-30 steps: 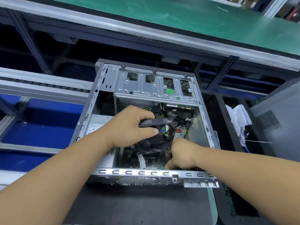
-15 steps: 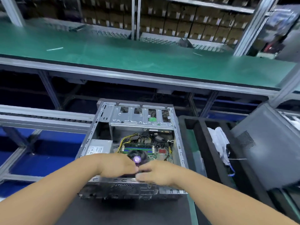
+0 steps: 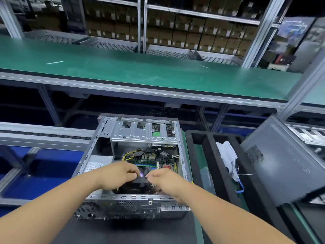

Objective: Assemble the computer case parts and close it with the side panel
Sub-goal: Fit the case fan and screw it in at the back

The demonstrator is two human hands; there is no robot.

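Observation:
An open grey computer case (image 3: pixel 98 136) lies on its side on a black mat in front of me, motherboard and yellow cables showing inside. A black cooler fan (image 3: pixel 135 186) sits low in the case near its rear edge. My left hand (image 3: pixel 117 175) grips the fan's left side with curled fingers. My right hand (image 3: pixel 165 180) pinches its right top edge. Both hands hide much of the fan. The grey side panel (image 3: pixel 284 166) leans on the right, apart from the case.
A black foam tray (image 3: pixel 207 155) with a white bag (image 3: pixel 226 155) stands right of the case. A green conveyor bench (image 3: pixel 140 71) runs across behind. Roller rails (image 3: pixel 44 132) and blue bins (image 3: pixel 44 171) lie at left. Shelves of cartons fill the back.
My head has risen, so the case looks smaller and lower in view. Both hands have closed together on the fan, which sits lower in the case than a second ago.

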